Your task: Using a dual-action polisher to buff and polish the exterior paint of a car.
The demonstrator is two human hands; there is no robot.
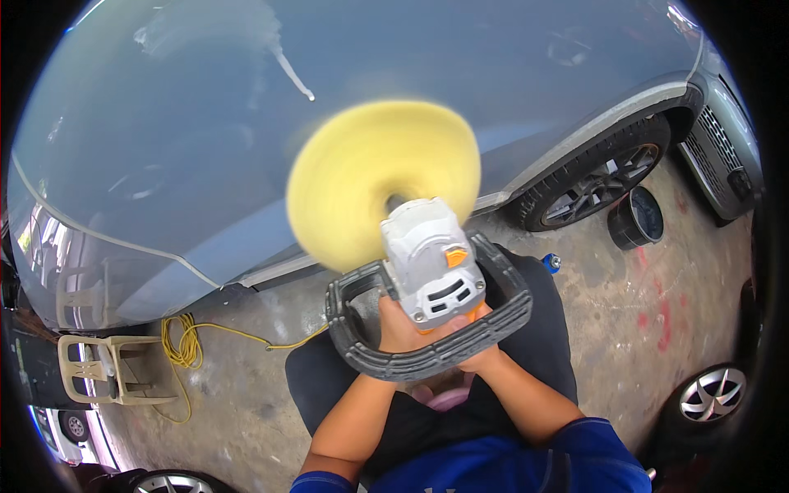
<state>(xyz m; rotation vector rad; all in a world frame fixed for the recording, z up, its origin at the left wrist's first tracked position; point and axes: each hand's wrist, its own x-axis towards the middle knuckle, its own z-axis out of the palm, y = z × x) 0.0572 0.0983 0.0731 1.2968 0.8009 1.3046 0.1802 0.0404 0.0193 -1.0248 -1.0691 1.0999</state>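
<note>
Both hands are wrapped around the body of a rotary car polisher [428,265], grey-white with an orange switch. My left hand [396,330] grips its left side, and my right hand [481,339] holds the right; parts of the fingers are hidden beneath the housing. A black D-shaped loop handle [431,354] surrounds them. At the front, the broad yellow polishing pad [345,179] is blurred by spinning. It faces the grey-blue car side panel [394,49]; whether it touches cannot be told. Above the pad, a white streak of compound [294,75] and a pale smear [209,28] mark the paint.
A yellow cord [182,342] lies coiled by a beige plastic chair [123,370] on the left. To the right are the car's wheel [598,175], a black bucket [635,219] and a small blue can [552,263] on the concrete floor. Masking tape [573,132] borders the panel.
</note>
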